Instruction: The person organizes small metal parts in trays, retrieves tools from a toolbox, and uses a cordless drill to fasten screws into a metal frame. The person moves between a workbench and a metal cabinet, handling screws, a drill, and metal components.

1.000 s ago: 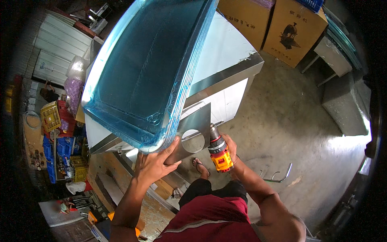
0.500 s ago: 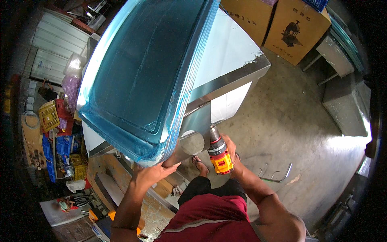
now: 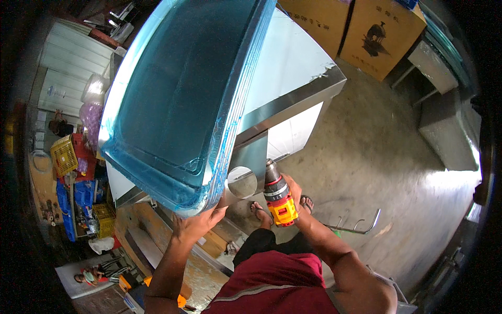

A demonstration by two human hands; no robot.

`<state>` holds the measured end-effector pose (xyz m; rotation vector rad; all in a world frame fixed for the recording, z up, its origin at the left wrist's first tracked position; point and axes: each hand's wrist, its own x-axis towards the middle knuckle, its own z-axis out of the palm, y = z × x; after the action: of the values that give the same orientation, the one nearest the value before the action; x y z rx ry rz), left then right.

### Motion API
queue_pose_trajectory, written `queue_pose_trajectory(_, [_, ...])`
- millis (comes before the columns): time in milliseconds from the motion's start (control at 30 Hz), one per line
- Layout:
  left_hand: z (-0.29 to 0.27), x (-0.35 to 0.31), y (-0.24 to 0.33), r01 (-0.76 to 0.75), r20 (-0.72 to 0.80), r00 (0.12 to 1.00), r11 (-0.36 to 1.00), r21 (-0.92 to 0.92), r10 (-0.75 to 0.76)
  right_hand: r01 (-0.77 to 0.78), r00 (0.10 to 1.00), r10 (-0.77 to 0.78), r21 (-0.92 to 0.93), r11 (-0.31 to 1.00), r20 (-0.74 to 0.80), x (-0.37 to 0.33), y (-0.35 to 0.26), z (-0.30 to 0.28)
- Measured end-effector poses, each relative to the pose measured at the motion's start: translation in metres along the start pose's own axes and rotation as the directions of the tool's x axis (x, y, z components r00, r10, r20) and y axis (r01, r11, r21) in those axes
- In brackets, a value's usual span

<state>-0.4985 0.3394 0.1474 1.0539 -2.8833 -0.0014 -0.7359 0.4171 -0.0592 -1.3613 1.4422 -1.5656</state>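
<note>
My right hand is wrapped round a yellow and black cordless drill, whose chuck points up and away from me. The chuck stands beside the right edge of a grey sheet-metal panel with a large round hole through it. At the panel's lower left edge my left hand is closed, thumb to the right. Its fingers are partly hidden behind the metal. Just above that hand hangs the rounded corner of a stack of dark trays or lids in blue film. They lie on a steel-edged table with white film.
Large cardboard boxes stand at the far right, near a wrapped grey cabinet. A bent metal rod lies on the concrete floor. Crates, including a yellow one, are at the left, beside a wooden board.
The whole view has shifted slightly, so the trays and panel sit a little further left. The drill stays in my right hand beside the panel, and my left hand keeps near the same corner.
</note>
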Motion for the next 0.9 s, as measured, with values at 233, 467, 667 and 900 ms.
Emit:
queue_pose_trajectory(233, [0.006, 0.000, -0.007, -0.255, -0.241, 0.923, 0.945, 0.202, 0.301, -0.109, 0.991, 0.121, 0.171, 0.979, -0.062, -0.008, 0.003, 0.012])
queue_pose_trajectory(467, [0.006, 0.001, -0.007, -0.292, -0.253, 0.910, 0.940, 0.174, 0.329, -0.051, 0.995, 0.040, -0.118, 0.992, -0.091, -0.006, -0.021, 0.014])
queue_pose_trajectory(667, [0.002, 0.008, -0.001, -0.252, -0.266, 0.911, 0.935, 0.249, 0.316, -0.010, 0.986, 0.004, -0.035, 0.999, -0.165, -0.001, -0.033, 0.008])
queue_pose_trajectory(900, [-0.001, 0.012, 0.002, -0.256, -0.229, 0.926, 0.945, 0.202, 0.300, -0.009, 0.993, 0.020, 0.094, 0.996, -0.113, 0.010, -0.049, -0.006])
